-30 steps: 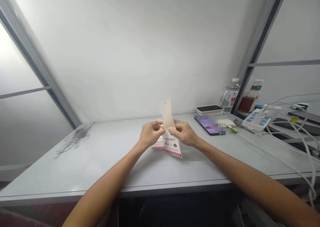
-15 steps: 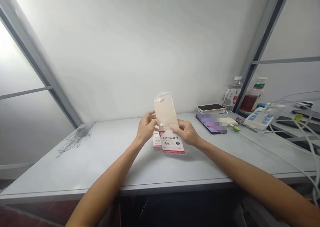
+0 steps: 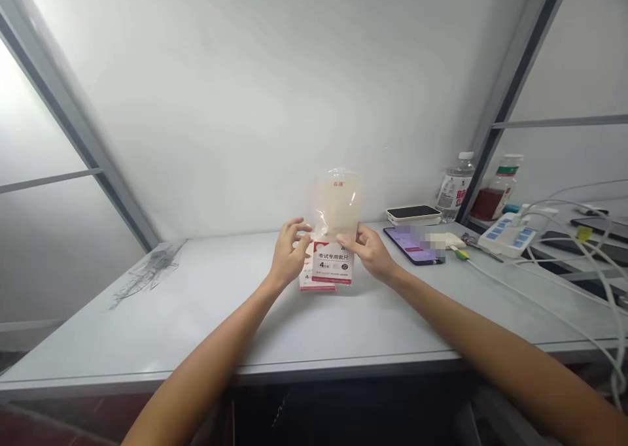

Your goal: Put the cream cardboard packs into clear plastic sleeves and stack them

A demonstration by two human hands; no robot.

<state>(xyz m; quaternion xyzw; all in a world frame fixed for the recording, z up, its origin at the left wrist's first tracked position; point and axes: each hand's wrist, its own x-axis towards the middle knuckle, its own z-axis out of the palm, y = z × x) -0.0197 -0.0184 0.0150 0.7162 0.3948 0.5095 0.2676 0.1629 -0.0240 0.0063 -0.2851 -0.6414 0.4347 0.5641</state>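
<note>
I hold a clear plastic packet (image 3: 335,227) upright above the grey table (image 3: 206,315), its red-and-white printed label at the bottom facing me. My left hand (image 3: 289,253) pinches its left edge with thumb and fingers. At the packet's right edge my right hand (image 3: 367,251) pinches it the same way. A second packet (image 3: 314,282) with the same red label lies flat on the table just behind and below the held one, partly hidden by it.
A phone (image 3: 415,243) lies to the right, with a flat white-and-black device (image 3: 412,214) behind it. Two bottles (image 3: 454,188) stand at the wall. A power strip (image 3: 505,233) and white cables (image 3: 564,302) spread at the right. Crumpled clear wrap (image 3: 147,273) lies far left.
The packet has turned from edge-on to face me and risen a little. Both hands have shifted to its two side edges.
</note>
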